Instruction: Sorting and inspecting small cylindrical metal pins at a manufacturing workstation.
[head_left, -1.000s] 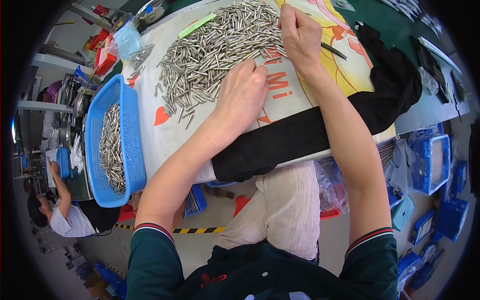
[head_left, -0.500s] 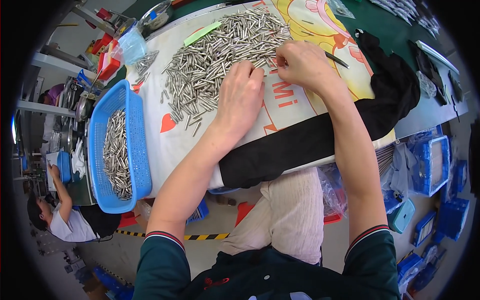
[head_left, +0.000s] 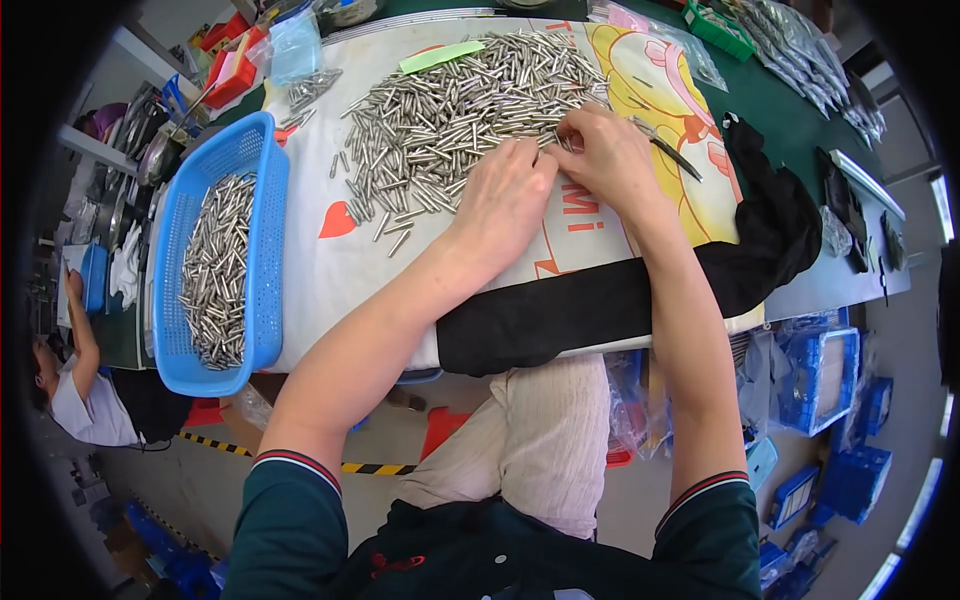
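Moved: right hand [head_left: 608, 160], closer to left hand [head_left: 505, 195]
Grips: fingers curled; cannot tell what either pinches
Metal pins [head_left: 440, 135]: heaped beside both hands

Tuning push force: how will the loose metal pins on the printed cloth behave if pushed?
The metal pins look slim and rounded, so they'd probably roll or slide. Their shiny metallic finish suggests stiff, fairly heavy for their size. Heaped at mixed angles on the printed cloth, they'd likely drag neighbours along.

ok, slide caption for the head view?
Left hand and right hand at a pile of metal pins, blue basket at left.
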